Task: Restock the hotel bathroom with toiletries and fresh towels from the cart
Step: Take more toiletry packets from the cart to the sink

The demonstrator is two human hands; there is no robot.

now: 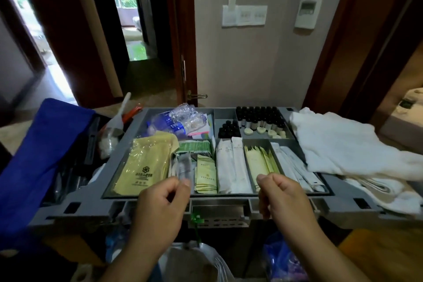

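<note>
**roomflip_22:** ok, what stage is this? Looks like the picking-from-the-cart bit, nothing has gone to the bathroom yet imo.

**cartpusher:** yeah, I'd call it toiletry picking. The left hand (160,199) has thumb and forefinger pinched on a clear plastic-wrapped packet (183,165) that sticks up and away from the fingertips, over the near edge of the grey plastic compartment tray (225,197). The right hand (283,194) is curled into a loose fist right at the near end of the pale yellow paper sachets (258,160). Can't tell if it's actually got one or is just hovering.

**roomflip_22:** and the towels?

**cartpusher:** the folded white cotton towels (338,144) are off to the outside of the right hand, beyond it, draped over that end of the tray and untouched. The small dark capped bottles (258,114) are well beyond both hands, in the far compartments.

**roomflip_22:** so the next move?

**cartpusher:** my guess: lift the clear packet free without dragging its neighbours, get a proper pinch on a single sachet, then reach further for bottles. The towels need a whole free hand, so they probably go last.
</note>
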